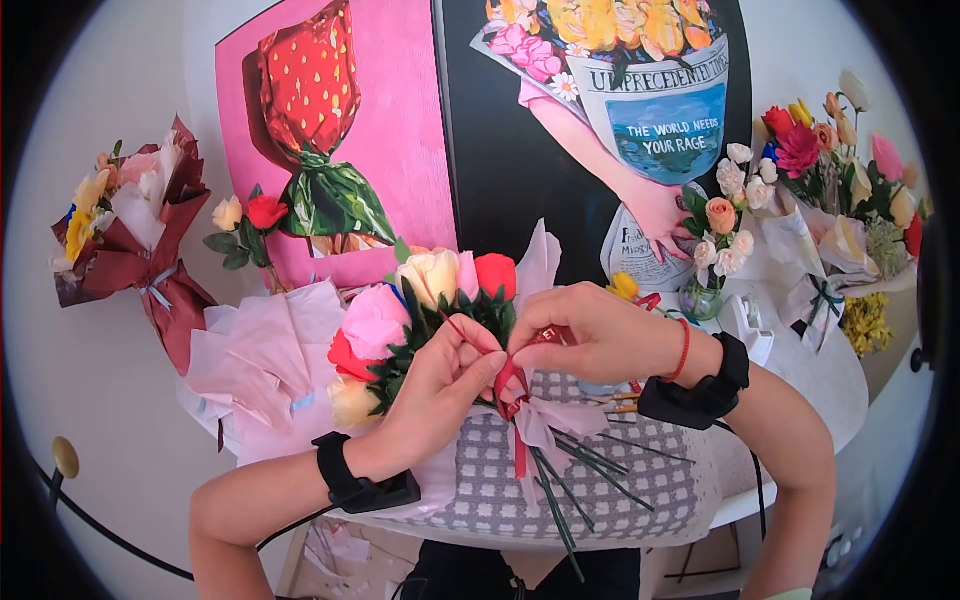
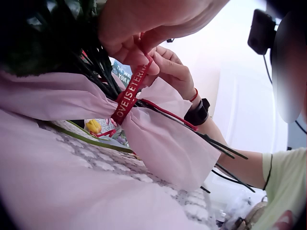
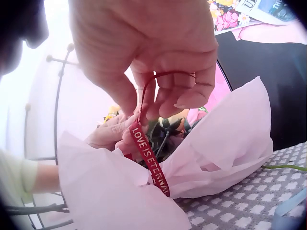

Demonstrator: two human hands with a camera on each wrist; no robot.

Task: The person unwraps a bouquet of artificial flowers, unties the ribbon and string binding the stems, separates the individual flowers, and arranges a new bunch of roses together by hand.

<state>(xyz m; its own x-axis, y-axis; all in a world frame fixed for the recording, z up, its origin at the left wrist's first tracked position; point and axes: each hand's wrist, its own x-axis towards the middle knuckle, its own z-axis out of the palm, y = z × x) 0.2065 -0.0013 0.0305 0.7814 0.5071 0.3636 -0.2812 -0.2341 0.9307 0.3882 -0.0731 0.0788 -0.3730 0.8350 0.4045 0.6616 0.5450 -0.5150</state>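
Note:
A bouquet lies on the table with a pink rose (image 1: 376,322), a cream rose (image 1: 430,276) and red blooms at its head. Pale pink wrapping paper (image 2: 168,148) gathers around the green stems (image 1: 560,480), which fan out toward the person. Around that gathered waist runs a red ribbon (image 2: 128,98) printed "LOVE IS ETERNAL" in light letters. My left hand (image 1: 445,375) pinches the ribbon just above the stems. Close beside it, my right hand (image 1: 600,335) grips another stretch, and a thin length loops over its fingers in the right wrist view. The fingertips of both hands nearly meet.
A grey-and-white checked cloth (image 1: 640,490) lies under the stems. Loose pink paper (image 1: 255,355) spreads at left. A dark red wrapped bouquet (image 1: 135,240) stands far left, a small glass vase (image 1: 700,300) and another bouquet (image 1: 825,290) at right. Two paintings (image 1: 400,130) lean behind.

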